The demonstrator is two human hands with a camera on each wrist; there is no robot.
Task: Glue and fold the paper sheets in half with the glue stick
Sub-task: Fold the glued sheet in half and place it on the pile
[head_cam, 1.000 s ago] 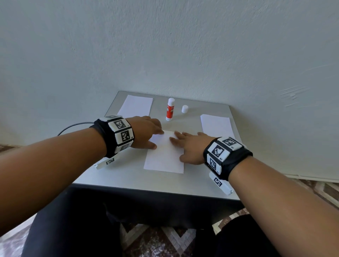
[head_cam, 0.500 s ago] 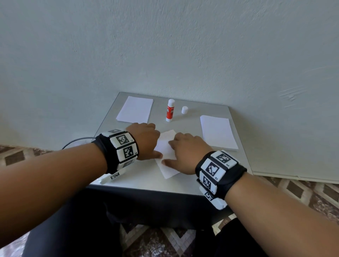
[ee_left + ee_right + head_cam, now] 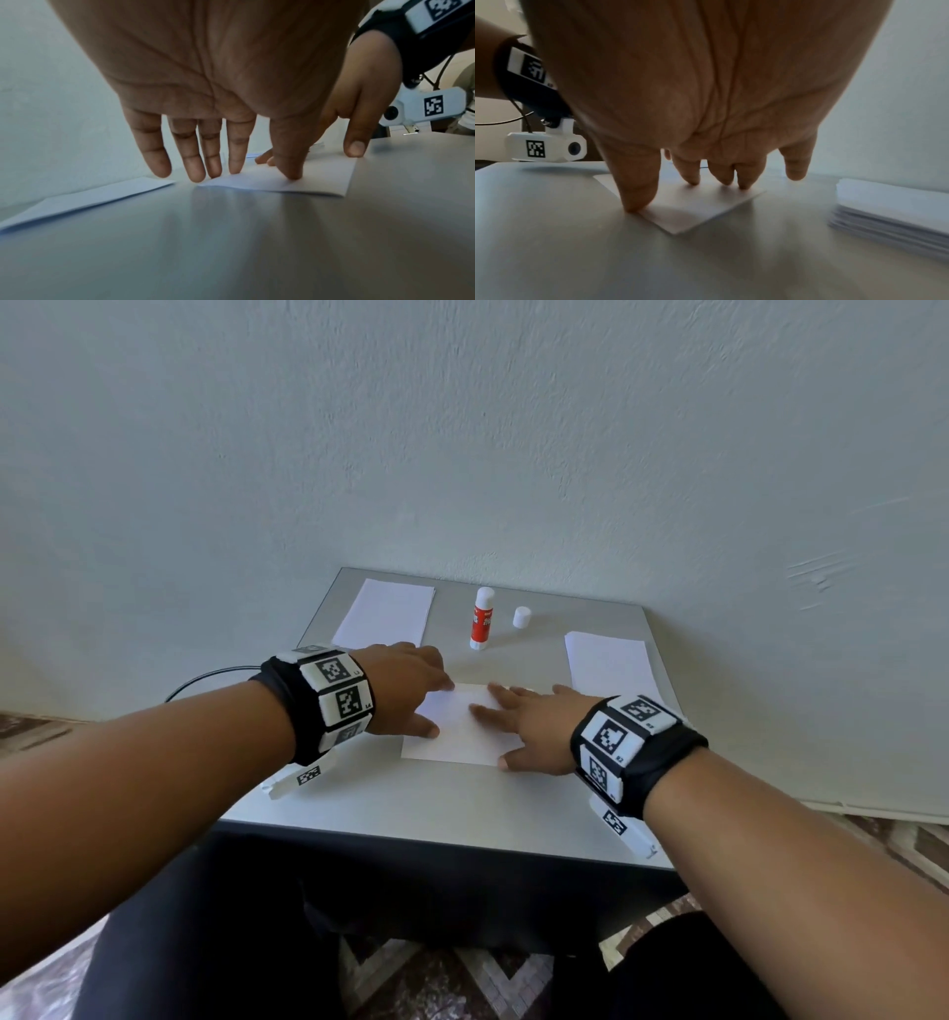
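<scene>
Folded sheet (image 3: 454, 737): it lies flat near the middle of the table (image 3: 411, 809), towards the front edge. 0.5 s ago it was lifted and skewed under your hands; now it sits squared.
Left hand (image 3: 405, 688): your fingers are straight and spread, the thumb and fingertips pressing the sheet's left part. It holds nothing. It has slid outward to the left since 0.5 s ago.
Right hand (image 3: 534, 729): flat, fingers extended; your thumb pins the sheet's near right corner while 3 fingertips press its top. Nothing is gripped. 0.5 s ago it was bunched over the sheet.
Glue stick (image 3: 482, 618): upright towards the back edge, uncapped, unmoved.
Cap (image 3: 521, 617): stands just right of the glue stick, apart from it.
Left paper (image 3: 385, 618): flat at the back left corner, unchanged.
Right stack (image 3: 608, 662): sheets piled along the right edge, beside your right hand.
</scene>
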